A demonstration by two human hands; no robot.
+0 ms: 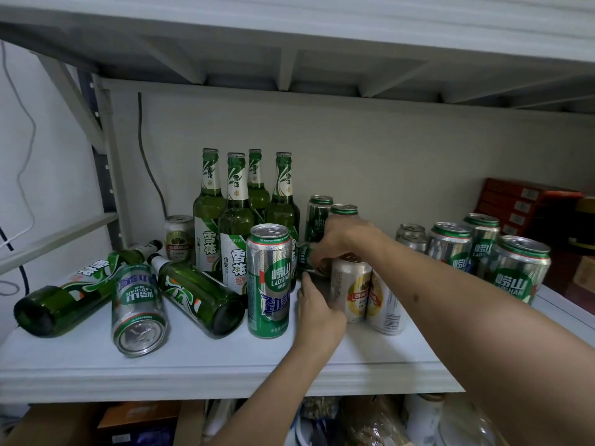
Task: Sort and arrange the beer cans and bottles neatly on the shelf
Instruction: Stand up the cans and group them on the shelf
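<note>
Where cans crowd, pale shelf [199,365] under grey upper shelf [289,33].

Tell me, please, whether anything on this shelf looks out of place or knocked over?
Yes: at the left, two green bottles and one silver-green can lie on their sides, while the other bottles stand upright behind them.

head: worn view | faces forward, slightly down | close to shelf [199,365] | single view
</note>
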